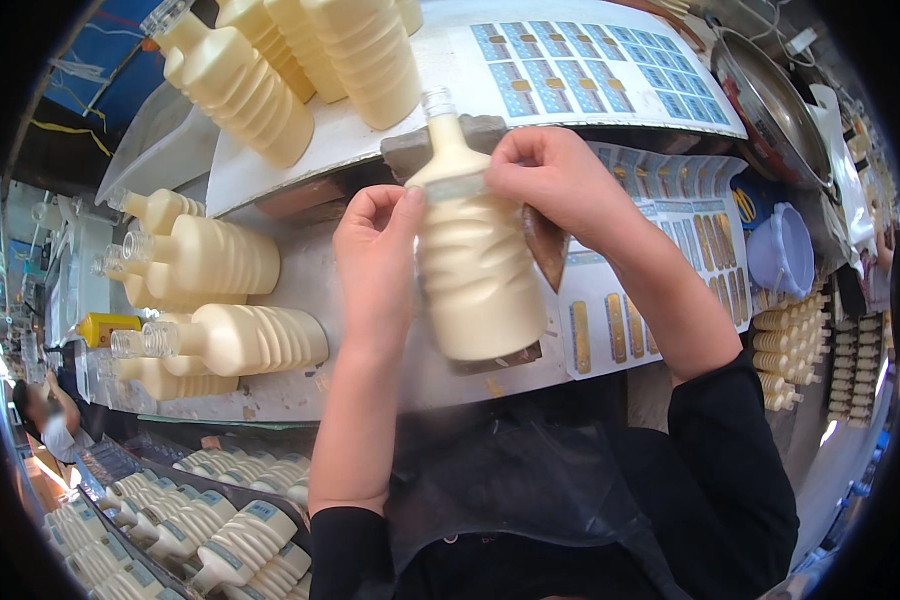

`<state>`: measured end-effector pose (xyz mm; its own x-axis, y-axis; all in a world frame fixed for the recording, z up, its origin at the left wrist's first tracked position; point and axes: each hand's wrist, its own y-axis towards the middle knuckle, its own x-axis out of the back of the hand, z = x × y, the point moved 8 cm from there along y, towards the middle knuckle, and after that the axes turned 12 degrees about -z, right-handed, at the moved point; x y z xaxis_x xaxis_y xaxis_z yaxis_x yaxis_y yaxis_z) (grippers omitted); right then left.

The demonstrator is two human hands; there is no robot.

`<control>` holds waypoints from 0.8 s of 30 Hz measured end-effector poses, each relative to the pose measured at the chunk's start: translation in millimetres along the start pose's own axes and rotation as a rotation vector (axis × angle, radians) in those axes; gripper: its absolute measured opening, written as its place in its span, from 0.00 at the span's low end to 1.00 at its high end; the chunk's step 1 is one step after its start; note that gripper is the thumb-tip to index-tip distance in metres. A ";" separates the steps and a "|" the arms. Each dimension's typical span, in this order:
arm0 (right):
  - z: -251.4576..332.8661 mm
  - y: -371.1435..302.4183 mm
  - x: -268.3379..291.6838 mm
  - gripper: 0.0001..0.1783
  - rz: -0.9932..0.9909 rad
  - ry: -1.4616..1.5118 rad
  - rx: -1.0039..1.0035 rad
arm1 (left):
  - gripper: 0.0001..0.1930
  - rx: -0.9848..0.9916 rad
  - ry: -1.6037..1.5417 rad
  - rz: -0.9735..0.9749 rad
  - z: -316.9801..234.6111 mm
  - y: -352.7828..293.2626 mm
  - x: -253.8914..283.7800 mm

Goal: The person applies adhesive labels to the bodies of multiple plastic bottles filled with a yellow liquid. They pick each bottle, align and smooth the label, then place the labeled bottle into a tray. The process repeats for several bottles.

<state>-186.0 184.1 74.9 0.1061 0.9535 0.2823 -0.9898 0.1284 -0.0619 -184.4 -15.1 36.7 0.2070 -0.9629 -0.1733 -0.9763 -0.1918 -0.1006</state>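
Note:
A cream bottle (482, 295) with a clear threaded neck and wavy ridges lies in front of me, its neck pointing away and resting at a grey block (410, 152). Across its shoulder runs a narrow grey-blue label strip (456, 188). My left hand (375, 255) pinches the strip's left end, thumb against the bottle's edge. At the other end, my right hand (552, 180) is closed with fingertips pinched on the strip. A brown pointed piece (545, 246) shows beside the bottle under my right wrist; its kind is unclear.
Several cream bottles stand on the raised white board (440, 50), and more lie at left (225, 255). Label sheets (560, 70) cover the board's right; gold label sheets (630, 325) lie below. A lilac bucket (782, 250) is at right. Crates of labelled bottles (240, 540) fill lower left.

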 end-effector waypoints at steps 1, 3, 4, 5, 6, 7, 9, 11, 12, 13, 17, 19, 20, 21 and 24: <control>2.0 -1.7 0.6 0.08 -0.001 -0.003 -0.035 | 0.09 -0.011 -0.007 -0.008 4.5 2.3 2.7; -2.5 -1.0 1.4 0.07 -0.029 -0.014 -0.046 | 0.10 0.037 -0.103 -0.067 12.8 4.1 1.1; -2.7 -1.2 1.4 0.07 -0.027 -0.008 -0.045 | 0.11 0.062 -0.150 -0.094 15.3 4.9 1.1; -1.8 -1.7 1.8 0.07 -0.025 -0.001 -0.045 | 0.16 0.092 -0.186 -0.026 16.9 3.9 -0.7; -1.0 -1.8 2.1 0.07 -0.024 0.007 -0.044 | 0.16 0.081 -0.142 -0.018 14.7 3.3 -3.3; -1.7 -1.5 1.9 0.07 -0.025 0.011 -0.047 | 0.16 0.071 -0.098 -0.009 11.7 1.3 -8.2; -2.8 -1.0 2.0 0.07 -0.027 0.020 -0.053 | 0.17 0.047 -0.002 0.006 14.2 2.1 -10.8; -2.4 -1.3 1.7 0.07 -0.020 0.034 -0.058 | 0.17 0.065 -0.022 -0.003 15.6 2.0 -10.9; -2.6 -1.1 1.8 0.07 -0.018 0.043 -0.060 | 0.17 0.073 -0.030 -0.007 15.8 1.8 -11.2; -2.9 -0.6 1.5 0.07 -0.011 0.048 -0.057 | 0.18 0.083 -0.076 -0.008 15.8 1.3 -11.8; -4.4 -0.5 1.5 0.07 -0.002 0.050 -0.059 | 0.18 0.139 -0.219 -0.001 20.5 0.8 -11.6; -3.4 -0.5 1.0 0.07 -0.004 0.039 -0.066 | 0.18 0.147 -0.211 -0.004 20.2 0.4 -11.8; -3.0 -0.6 0.9 0.07 -0.005 0.034 -0.068 | 0.18 0.136 -0.175 -0.012 17.4 -0.8 -12.6; -3.0 -0.7 1.3 0.07 -0.006 0.029 -0.071 | 0.18 0.124 -0.140 -0.020 15.7 -1.5 -13.2; -3.2 -1.0 3.4 0.08 -0.004 0.041 -0.041 | 0.17 0.100 -0.141 -0.028 17.1 -0.8 -13.2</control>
<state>-184.3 188.1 72.9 0.1142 0.9632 0.2435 -0.9848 0.1421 -0.1003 -185.3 0.9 22.3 0.2475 -0.9199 -0.3043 -0.9603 -0.1911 -0.2033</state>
